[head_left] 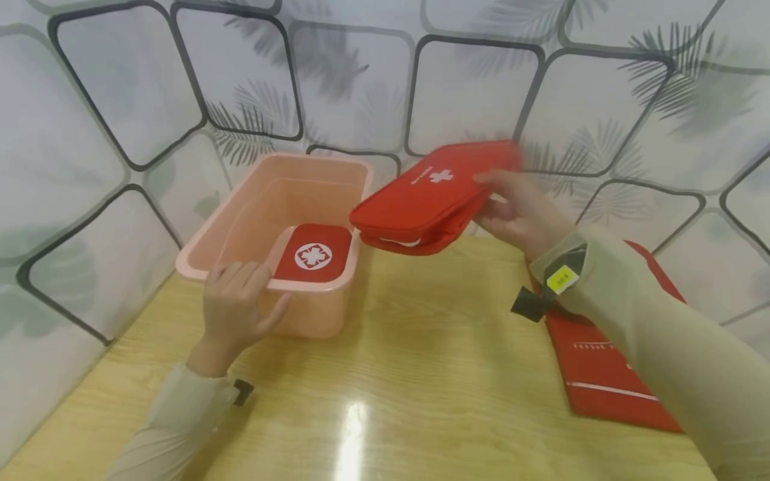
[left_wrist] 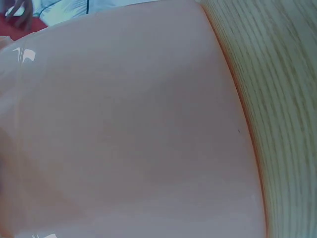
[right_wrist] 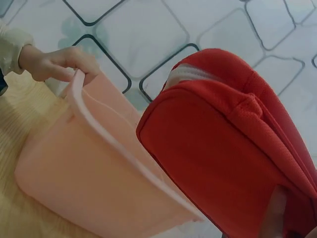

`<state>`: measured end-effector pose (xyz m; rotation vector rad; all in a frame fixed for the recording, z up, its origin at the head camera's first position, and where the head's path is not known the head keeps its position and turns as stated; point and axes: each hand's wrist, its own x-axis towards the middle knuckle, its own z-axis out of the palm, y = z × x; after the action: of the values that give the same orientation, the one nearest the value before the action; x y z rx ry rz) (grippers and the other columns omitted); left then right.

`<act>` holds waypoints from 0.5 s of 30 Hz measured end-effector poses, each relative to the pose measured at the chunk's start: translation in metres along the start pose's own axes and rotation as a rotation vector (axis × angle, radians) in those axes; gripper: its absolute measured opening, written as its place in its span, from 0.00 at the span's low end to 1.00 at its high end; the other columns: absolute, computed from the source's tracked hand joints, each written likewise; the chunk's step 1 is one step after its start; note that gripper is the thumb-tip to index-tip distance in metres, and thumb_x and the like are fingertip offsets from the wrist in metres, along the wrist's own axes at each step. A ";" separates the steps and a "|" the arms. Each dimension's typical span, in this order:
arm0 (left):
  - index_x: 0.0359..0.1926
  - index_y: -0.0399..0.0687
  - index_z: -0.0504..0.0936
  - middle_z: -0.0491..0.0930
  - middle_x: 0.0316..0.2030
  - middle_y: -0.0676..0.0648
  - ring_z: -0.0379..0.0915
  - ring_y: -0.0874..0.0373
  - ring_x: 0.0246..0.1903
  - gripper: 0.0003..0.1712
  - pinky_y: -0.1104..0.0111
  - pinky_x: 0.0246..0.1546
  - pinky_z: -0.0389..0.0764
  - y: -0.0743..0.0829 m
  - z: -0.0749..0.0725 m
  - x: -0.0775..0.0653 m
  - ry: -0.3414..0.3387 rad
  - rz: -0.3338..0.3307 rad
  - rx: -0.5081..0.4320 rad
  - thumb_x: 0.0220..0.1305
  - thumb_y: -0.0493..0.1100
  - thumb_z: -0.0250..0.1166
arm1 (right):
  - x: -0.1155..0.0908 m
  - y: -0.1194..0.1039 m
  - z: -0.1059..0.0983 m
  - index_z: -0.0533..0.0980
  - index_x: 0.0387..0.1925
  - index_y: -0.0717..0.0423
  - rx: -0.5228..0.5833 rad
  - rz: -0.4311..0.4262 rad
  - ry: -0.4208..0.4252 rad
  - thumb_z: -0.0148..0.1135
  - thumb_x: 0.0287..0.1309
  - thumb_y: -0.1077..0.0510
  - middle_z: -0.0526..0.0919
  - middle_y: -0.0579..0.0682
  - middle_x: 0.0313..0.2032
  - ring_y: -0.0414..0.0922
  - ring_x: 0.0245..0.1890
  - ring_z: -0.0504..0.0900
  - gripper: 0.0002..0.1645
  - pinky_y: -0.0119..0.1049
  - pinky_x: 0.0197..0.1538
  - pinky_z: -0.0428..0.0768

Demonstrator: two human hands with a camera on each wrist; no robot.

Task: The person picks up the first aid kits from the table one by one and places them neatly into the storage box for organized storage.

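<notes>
We see a pink bin point(head_left: 313, 312) standing on the wood-grained surface point(head_left: 451, 347), with a person's left hand point(head_left: 236, 304) at its near rim. That hand's grip is curled over the edge, with the fingers across the rim and the thumb along the outside wall. From the left wrist we see mostly the bin's smooth wall, with the surface running beside it.

The right hand point(head_left: 514, 207) holds a red pouch point(head_left: 430, 197) in the air. Its grip is narrow, pinching the pouch at its right end with the thumb on top and fingers beneath; from the right wrist we make out one finger against the pouch's red side. The pouch tilts, its left end lower and close to the bin's right rim. We read a white cross and a line of small white lettering on its top face, and a pale strip shows along its edge.

Inside the bin, we find a red item with a white round emblem point(head_left: 313, 256) lying at the bottom. To the right, a larger red piece with white stripes point(head_left: 601, 394) lies on the surface, partly hidden by the right sleeve point(head_left: 656, 361). Behind everything we see a pale backdrop point(head_left: 475, 93) with dark rounded outlines and grey leaf prints.
</notes>
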<state>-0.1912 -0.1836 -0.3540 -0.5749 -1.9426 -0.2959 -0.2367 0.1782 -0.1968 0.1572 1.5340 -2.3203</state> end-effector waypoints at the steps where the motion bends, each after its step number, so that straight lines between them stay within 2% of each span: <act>1: 0.24 0.35 0.73 0.76 0.20 0.38 0.70 0.44 0.22 0.34 0.55 0.31 0.67 0.000 0.000 0.000 -0.001 0.000 -0.003 0.64 0.62 0.44 | 0.003 -0.005 0.008 0.75 0.42 0.54 0.166 0.042 0.053 0.61 0.55 0.66 0.74 0.45 0.49 0.42 0.55 0.70 0.12 0.31 0.47 0.80; 3: 0.24 0.35 0.73 0.76 0.20 0.37 0.70 0.44 0.22 0.34 0.55 0.31 0.67 -0.001 0.000 0.001 -0.006 -0.001 -0.005 0.65 0.63 0.44 | 0.008 -0.011 0.021 0.73 0.44 0.54 0.180 0.041 0.050 0.61 0.55 0.67 0.75 0.46 0.47 0.42 0.53 0.72 0.14 0.31 0.47 0.80; 4: 0.24 0.35 0.73 0.76 0.20 0.37 0.70 0.43 0.22 0.34 0.55 0.31 0.67 -0.001 0.000 0.001 -0.008 -0.002 -0.008 0.64 0.62 0.44 | 0.012 -0.014 0.029 0.73 0.43 0.54 0.237 0.059 0.064 0.62 0.54 0.67 0.76 0.46 0.46 0.41 0.52 0.73 0.15 0.32 0.48 0.80; 11: 0.25 0.35 0.74 0.76 0.20 0.37 0.70 0.43 0.22 0.33 0.55 0.30 0.67 -0.002 0.000 0.001 -0.007 0.006 -0.007 0.64 0.62 0.45 | 0.029 -0.021 0.082 0.68 0.54 0.48 0.139 0.018 0.022 0.61 0.54 0.67 0.73 0.49 0.56 0.48 0.57 0.72 0.26 0.37 0.58 0.75; 15: 0.25 0.35 0.74 0.76 0.20 0.38 0.70 0.43 0.23 0.32 0.55 0.30 0.67 -0.002 0.000 -0.001 -0.002 0.011 -0.015 0.63 0.61 0.46 | 0.045 -0.016 0.109 0.70 0.50 0.52 0.113 0.038 0.017 0.60 0.54 0.67 0.74 0.51 0.53 0.48 0.54 0.74 0.21 0.37 0.57 0.76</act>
<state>-0.1923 -0.1859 -0.3544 -0.5953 -1.9400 -0.3031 -0.2738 0.0746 -0.1512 0.2334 1.3963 -2.3820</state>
